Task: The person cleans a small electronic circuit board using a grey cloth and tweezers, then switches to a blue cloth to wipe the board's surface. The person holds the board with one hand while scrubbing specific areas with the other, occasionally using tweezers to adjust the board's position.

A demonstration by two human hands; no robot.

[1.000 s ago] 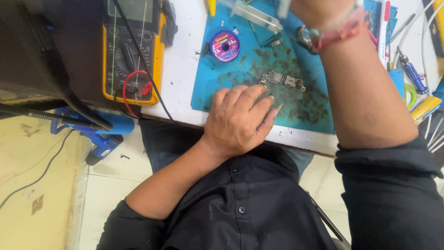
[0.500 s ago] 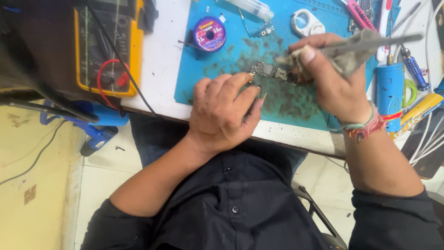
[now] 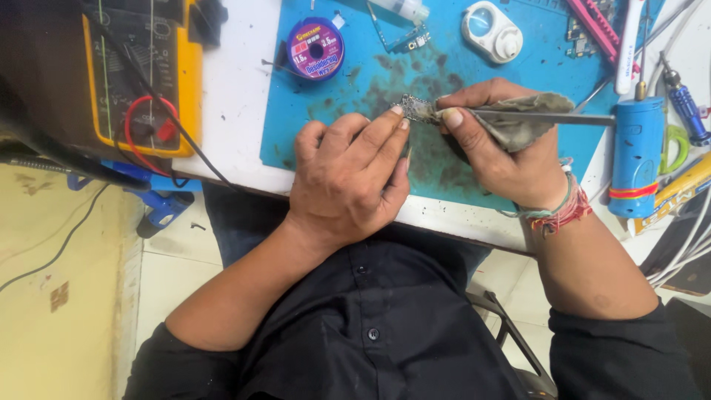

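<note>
Head view shows us the small circuit board (image 3: 416, 108) lying on the blue mat (image 3: 296, 118), near its middle. Our left hand (image 3: 348, 178) has slid up the mat, and its fingers (image 3: 389, 130) now press the board's edge. Our right hand (image 3: 503, 152), absent from the mat a second ago, grips a grey rag (image 3: 529, 122) and a thin metal tool (image 3: 548, 116) against the board.

The mat (image 3: 355, 96) is teal-blue with dark smudges; it serves as the landmark. On it lie a purple spool (image 3: 315, 49) and a white round case (image 3: 492, 31). Left of the mat, the counter (image 3: 233, 111) is white and the meter (image 3: 141, 74) is yellow and dark grey with red and black leads. Right of the mat stands a blue cylinder (image 3: 635, 159) with a red band. The cloth (image 3: 522, 122) is dirty grey.
</note>
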